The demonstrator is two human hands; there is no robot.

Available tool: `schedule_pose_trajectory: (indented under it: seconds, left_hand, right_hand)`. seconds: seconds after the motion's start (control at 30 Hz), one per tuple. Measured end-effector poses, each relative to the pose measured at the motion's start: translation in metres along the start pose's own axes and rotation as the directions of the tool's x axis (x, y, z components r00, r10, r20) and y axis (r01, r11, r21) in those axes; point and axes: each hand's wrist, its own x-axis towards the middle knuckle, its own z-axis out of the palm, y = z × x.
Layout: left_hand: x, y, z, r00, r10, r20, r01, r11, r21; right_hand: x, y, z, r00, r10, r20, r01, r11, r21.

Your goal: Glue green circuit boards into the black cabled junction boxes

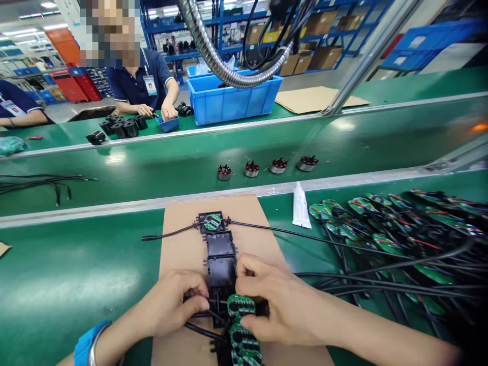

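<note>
My left hand [173, 302] is closed, thumb and fingers pinched on a thin black cable [204, 333] at the left side of a black plastic case. My right hand [280, 300] grips a green circuit board [241, 306] between thumb and fingers, over the right side of the same case. Another green circuit board [244, 340] lies just below it. Open black cases [221, 272] stand in a column on a cardboard sheet [183, 244]. The farthest case holds a round green board [212, 221], with a black cable leaving each side. My fingers partly hide the nearest case.
To the right lies a heap of wired circuit boards [385, 244] with black cables. A white tube [301, 206] lies by the rail. Several motor stators [251, 169] sit on the green belt. Across it, a co-worker [143, 86] handles a small blue tray [168, 124] beside a blue bin [236, 99].
</note>
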Motion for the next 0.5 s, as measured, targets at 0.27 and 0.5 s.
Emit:
schedule_pose_trajectory:
  seconds: [0.27, 0.5]
  left_hand:
    - [0.001, -0.006, -0.01, 0.976, 0.0, -0.217, 0.015, 0.997, 0.07]
    - [0.03, -0.026, -0.021, 0.915, 0.08, -0.396, 0.124, 0.878, 0.462]
  right_hand:
    - [0.005, 0.013, -0.022, 0.994, 0.029, -0.108, -0.021, 0.997, 0.072]
    - [0.023, 0.069, -0.029, 0.966, 0.056, -0.253, -0.118, 0.965, -0.236]
